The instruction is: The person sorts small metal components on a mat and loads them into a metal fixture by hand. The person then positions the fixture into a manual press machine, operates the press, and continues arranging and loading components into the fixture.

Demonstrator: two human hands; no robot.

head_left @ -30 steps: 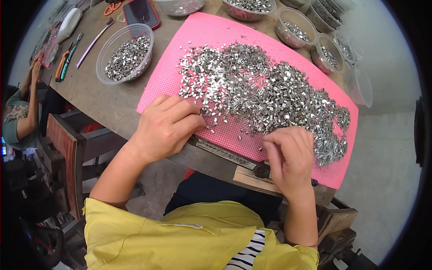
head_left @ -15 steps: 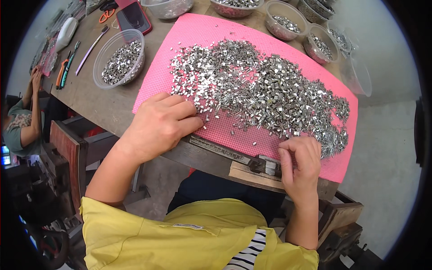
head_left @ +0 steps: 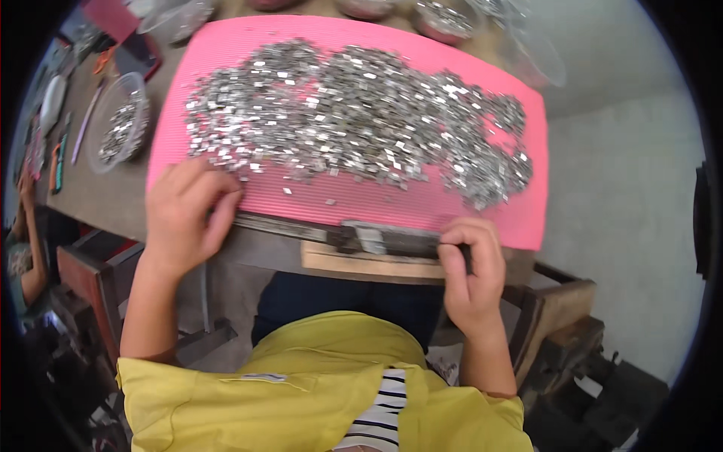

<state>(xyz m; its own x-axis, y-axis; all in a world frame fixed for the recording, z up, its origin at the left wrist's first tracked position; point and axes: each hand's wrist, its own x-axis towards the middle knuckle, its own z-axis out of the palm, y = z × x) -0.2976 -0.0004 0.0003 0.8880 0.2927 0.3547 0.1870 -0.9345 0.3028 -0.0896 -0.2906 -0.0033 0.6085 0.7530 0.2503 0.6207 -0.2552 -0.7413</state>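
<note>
On the pink ribbed mat (head_left: 248,197) lies a broad spread of small shiny metal pieces (head_left: 361,113). My left hand (head_left: 184,215) is at the mat's near left edge, thumb and fingers drawn together beside the nearest pieces; whatever is between the fingertips is too blurred to make out. Along the table's front edge runs a narrow metal fixture (head_left: 290,228) with a pale metal block (head_left: 370,241). My right hand (head_left: 476,264) closes around the right end of the fixture's dark bar (head_left: 413,245). The bar's tip is hidden in the fingers.
A clear bowl of metal pieces (head_left: 120,128) stands left of the mat. More tubs (head_left: 444,21) line the far side. Pens, pliers and a phone (head_left: 139,54) lie at the left. Another person's hand (head_left: 27,188) is at the far left edge.
The whole view has shifted, so the mat sits further left. My right hand is farther right of the pale block, showing more dark bar. My left thumb and fingers are still together near the pieces.
</note>
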